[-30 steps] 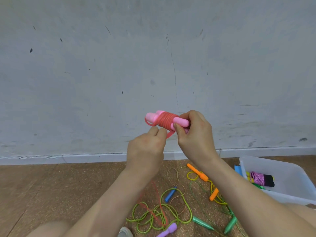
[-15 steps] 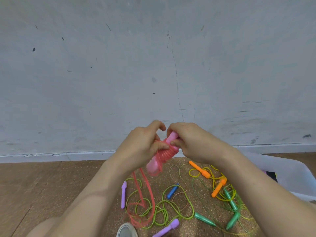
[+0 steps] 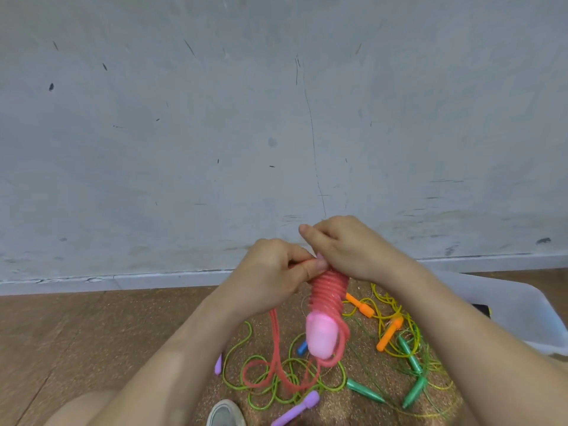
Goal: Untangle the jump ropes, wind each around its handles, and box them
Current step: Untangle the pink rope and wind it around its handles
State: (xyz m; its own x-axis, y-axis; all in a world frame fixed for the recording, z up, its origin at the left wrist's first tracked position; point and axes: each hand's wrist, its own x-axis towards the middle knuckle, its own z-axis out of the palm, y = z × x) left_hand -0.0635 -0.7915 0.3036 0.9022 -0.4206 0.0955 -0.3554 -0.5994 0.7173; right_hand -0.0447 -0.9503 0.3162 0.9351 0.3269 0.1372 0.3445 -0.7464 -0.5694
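- The left hand point(image 3: 270, 279) is closed, its fingers curled and its thumb pressed to the top of the winding; it grips the coral rope point(image 3: 328, 292), whose loose part drops out from under the palm.
- The right hand point(image 3: 349, 250) is curled over the upper end of the pink handles point(image 3: 321, 336) and holds them; its fingertips are hidden behind the bundle.
- The handles hang tilted in the air between the two hands, lower end toward the camera, with tight coral coils round their upper half.
- The slack coral rope runs down to the cork floor point(image 3: 92, 333) and loops there over a green rope point(image 3: 242, 342).
- Around those loops lie purple handles point(image 3: 296, 410), a blue handle point(image 3: 302, 347), orange handles point(image 3: 388, 335) on a yellow rope point(image 3: 385, 301), and green handles point(image 3: 364, 390).
- A clear box point(image 3: 507, 299) stands on the floor to the right, partly behind the right forearm; its contents cannot be made out.
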